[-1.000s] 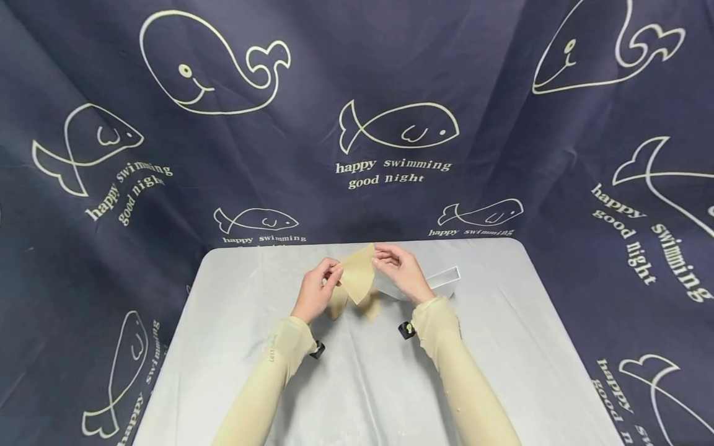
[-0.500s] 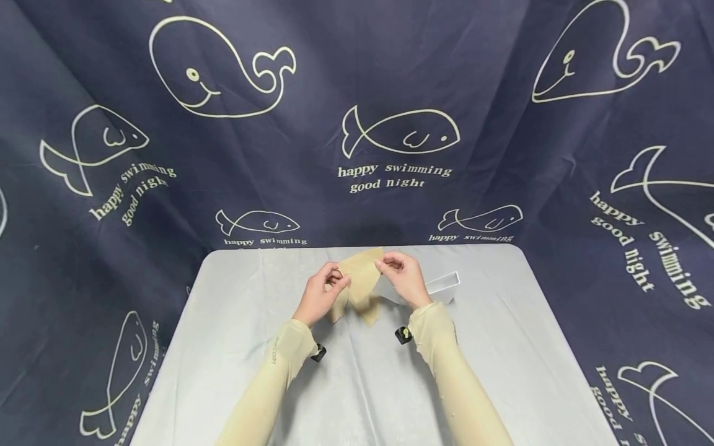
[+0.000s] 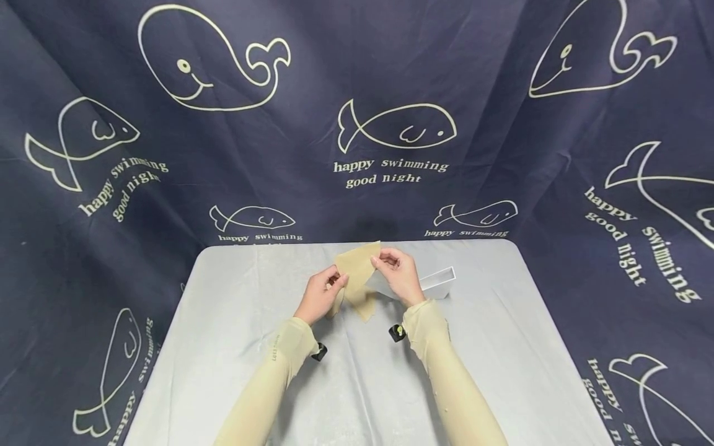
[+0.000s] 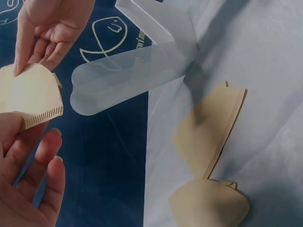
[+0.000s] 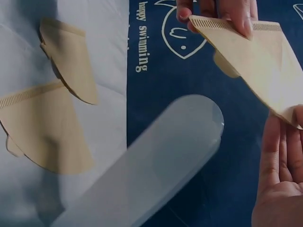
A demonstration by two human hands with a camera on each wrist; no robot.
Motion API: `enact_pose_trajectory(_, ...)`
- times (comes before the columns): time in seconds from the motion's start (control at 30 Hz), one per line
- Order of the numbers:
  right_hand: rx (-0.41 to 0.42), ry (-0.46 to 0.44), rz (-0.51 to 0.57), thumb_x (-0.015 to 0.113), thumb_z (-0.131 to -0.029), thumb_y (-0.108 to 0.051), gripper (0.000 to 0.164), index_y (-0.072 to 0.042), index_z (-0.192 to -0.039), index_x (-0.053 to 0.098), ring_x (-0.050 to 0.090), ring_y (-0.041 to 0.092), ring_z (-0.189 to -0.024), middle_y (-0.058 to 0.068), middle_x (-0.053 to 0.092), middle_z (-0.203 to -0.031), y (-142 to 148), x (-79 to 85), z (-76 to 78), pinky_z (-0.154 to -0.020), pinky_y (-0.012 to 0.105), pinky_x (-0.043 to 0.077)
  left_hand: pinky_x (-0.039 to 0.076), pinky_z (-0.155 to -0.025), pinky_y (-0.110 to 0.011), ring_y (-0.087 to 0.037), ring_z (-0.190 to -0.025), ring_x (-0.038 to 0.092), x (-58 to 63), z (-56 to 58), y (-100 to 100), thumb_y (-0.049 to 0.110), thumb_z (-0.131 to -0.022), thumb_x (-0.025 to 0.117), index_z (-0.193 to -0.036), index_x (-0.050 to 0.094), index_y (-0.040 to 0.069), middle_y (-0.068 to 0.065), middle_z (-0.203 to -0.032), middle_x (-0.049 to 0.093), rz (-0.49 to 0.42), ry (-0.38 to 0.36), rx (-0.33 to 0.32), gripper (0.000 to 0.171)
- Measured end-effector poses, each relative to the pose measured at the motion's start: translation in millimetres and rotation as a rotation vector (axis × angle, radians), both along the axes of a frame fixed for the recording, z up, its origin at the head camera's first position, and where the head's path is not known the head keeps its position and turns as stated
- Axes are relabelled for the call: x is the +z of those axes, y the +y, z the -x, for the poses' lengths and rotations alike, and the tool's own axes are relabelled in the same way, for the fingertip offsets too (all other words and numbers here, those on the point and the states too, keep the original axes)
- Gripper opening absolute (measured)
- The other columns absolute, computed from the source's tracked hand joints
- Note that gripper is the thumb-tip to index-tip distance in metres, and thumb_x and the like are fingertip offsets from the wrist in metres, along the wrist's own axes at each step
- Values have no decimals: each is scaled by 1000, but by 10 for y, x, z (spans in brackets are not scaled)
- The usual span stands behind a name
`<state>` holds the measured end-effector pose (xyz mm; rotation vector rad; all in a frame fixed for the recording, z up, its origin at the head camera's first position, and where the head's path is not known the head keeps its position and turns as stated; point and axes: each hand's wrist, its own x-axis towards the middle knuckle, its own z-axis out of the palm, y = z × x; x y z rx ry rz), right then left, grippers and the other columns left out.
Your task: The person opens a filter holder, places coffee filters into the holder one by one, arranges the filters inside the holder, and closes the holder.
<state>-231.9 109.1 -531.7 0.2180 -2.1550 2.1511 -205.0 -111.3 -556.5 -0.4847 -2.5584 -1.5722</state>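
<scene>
A tan paper coffee filter (image 3: 357, 266) is up off the table between both hands. My left hand (image 3: 323, 291) pinches its crimped edge, thumb on the near face, as the right wrist view shows the filter (image 5: 260, 61) from below. The right hand (image 3: 398, 275) holds the opposite, rounded side between thumb and fingers; in the left wrist view this hand (image 4: 54, 28) comes in from the top. Two more filters lie on the table below, one with its crimped edge (image 4: 227, 127) in sight and another (image 4: 208, 203) beside it.
To the right, a white open-topped box (image 3: 437, 280) stands on the grey-white table cover (image 3: 357, 384). A translucent flap (image 4: 128, 75) with a rounded end extends from it, partly behind the right hand. A dark blue printed curtain (image 3: 390, 74) hangs behind the table.
The held filter has turned and tilted slightly between the fingers, its face now more toward the head camera. Both hands keep their grip and shift only a little.
</scene>
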Motion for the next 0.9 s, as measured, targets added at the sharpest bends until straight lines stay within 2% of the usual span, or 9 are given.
enact_pose_trajectory(0.1,11,34,9,70,-93,8,27,16,-118,65,66,4,-85,15,71,-100,37,60,10,-81,14,55,52,-73,-28,-13,-79,63,8,2,9,23,-104,65,-87,65,13,-1,-83,70,35,15,-4,20)
enact_pose_trajectory(0.2,32,89,-50,72,-94,4,30,9,-123,66,67,12,-94,24,70,-109,53,171,68,-90,18,54,53,-72,-29,-14,-79,65,21,16,0,23,-103,65,-85,63,14,0,-83,69,89,52,-7,20)
enact_pose_trajectory(0.37,113,152,-336,78,-92,-11,21,-8,-113,75,70,20,-99,11,75,-110,77,372,154,-95,31,53,55,-73,-32,-15,-80,66,20,34,-10,24,-104,64,-84,60,16,0,-84,68,153,71,-18,22)
enact_pose_trajectory(0.47,158,172,-513,83,-89,-16,16,-13,-104,79,70,18,-96,2,77,-103,96,440,168,-91,35,54,55,-73,-32,-16,-80,67,15,37,-7,25,-104,64,-83,59,16,0,-84,68,174,66,-37,23)
enact_pose_trajectory(0.57,157,184,-617,86,-87,-18,12,-15,-98,81,70,17,-92,0,78,-96,116,457,172,-87,34,53,55,-73,-31,-16,-80,66,24,46,11,26,-105,62,-84,58,16,0,-85,68,181,70,-55,24)
enact_pose_trajectory(0.67,131,191,-609,85,-87,-17,8,-13,-94,82,70,18,-90,1,78,-92,133,439,173,-85,33,54,55,-73,-30,-15,-80,66,27,59,24,27,-104,63,-86,59,15,0,-87,69,149,60,-49,23)
enact_pose_trajectory(0.87,87,147,-430,82,-90,-17,7,-11,-95,81,73,22,-94,6,79,-95,111,381,158,-88,37,58,54,-78,-28,-14,-84,65,-14,67,-23,26,-102,67,-99,68,14,-1,-91,71,15,-24,1,13)
enact_pose_trajectory(0.9,85,140,-408,82,-90,-15,8,-9,-96,81,73,23,-94,8,79,-96,96,423,119,-89,38,57,54,-79,-29,-14,-85,65,-25,62,-35,26,-103,67,-100,69,13,-2,-92,71,1,-36,4,13)
